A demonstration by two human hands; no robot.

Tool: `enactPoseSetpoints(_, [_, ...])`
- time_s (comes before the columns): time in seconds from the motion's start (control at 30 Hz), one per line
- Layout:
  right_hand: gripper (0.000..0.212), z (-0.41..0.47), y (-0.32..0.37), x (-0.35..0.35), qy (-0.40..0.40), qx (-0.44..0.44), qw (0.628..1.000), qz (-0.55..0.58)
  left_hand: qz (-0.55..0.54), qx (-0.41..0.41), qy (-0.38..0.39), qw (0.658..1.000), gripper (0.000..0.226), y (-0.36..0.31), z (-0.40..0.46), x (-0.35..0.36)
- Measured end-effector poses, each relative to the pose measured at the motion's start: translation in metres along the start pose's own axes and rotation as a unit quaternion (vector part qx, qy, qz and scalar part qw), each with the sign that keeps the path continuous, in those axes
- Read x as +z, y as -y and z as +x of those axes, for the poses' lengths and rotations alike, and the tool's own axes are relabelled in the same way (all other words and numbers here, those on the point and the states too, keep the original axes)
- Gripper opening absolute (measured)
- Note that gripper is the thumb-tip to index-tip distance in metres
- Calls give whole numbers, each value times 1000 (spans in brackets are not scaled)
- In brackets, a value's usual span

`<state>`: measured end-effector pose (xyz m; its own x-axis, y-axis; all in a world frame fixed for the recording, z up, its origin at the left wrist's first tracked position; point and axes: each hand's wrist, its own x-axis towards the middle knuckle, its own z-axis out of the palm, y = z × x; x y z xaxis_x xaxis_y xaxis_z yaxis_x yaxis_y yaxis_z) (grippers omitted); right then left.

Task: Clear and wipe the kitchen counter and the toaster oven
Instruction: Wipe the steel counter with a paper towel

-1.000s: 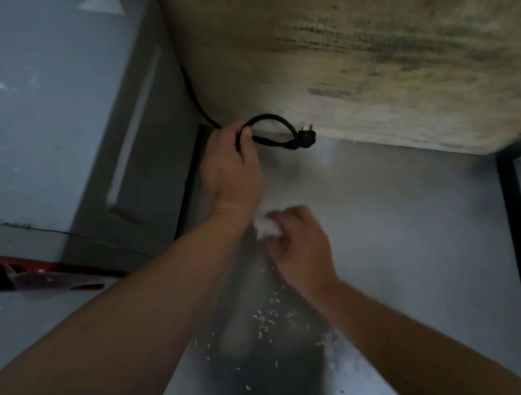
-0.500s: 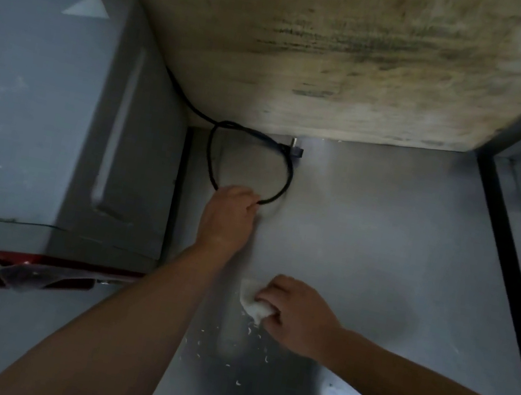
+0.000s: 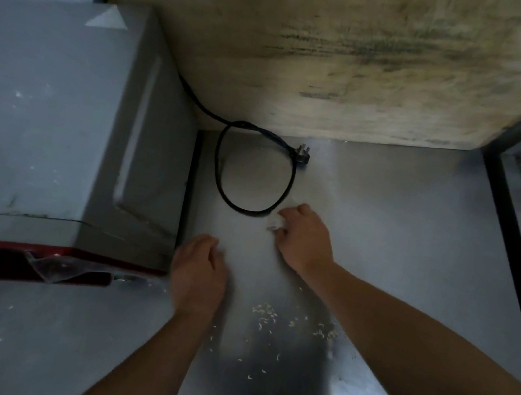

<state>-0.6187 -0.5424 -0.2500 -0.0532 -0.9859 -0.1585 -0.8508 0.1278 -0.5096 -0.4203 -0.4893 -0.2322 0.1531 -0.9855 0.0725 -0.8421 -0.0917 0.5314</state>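
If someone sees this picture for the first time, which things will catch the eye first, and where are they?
Probably the black power cord, looped on the steel counter beside the toaster oven, its plug lying free. Just below the loop, the right hand grips a small white cloth; the left hand is beside the oven's corner. Pale crumbs are scattered nearer the viewer.

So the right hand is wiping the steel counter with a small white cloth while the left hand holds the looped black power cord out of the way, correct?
Not quite. The head view shows the left hand holding nothing, apart from the looped black power cord, which lies loose on the steel counter. The right hand does grip the small white cloth on it.
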Motion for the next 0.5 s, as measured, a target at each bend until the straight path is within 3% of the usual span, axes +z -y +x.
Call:
enactPoseSetpoints(0.17, [38,-51,27,16,117,-95,988,-40,6,-11,35,999,27,23,-21,-5])
enactPoseSetpoints(0.27, [34,-71,35,15,171,-125,977,3,16,-20,75,997,38,22,-20,-6])
enactPoseSetpoints(0.33, [30,-67,36,9,130,-103,986,23,31,-11,112,993,46,20,-19,-9])
enactPoseSetpoints(0.43, [23,-44,29,-6,-34,-20,999,33,35,-1,132,991,52,22,-19,-16])
enactPoseSetpoints(0.5, [26,-32,21,-18,-76,17,997,21,31,14,148,988,53,23,-22,-22])
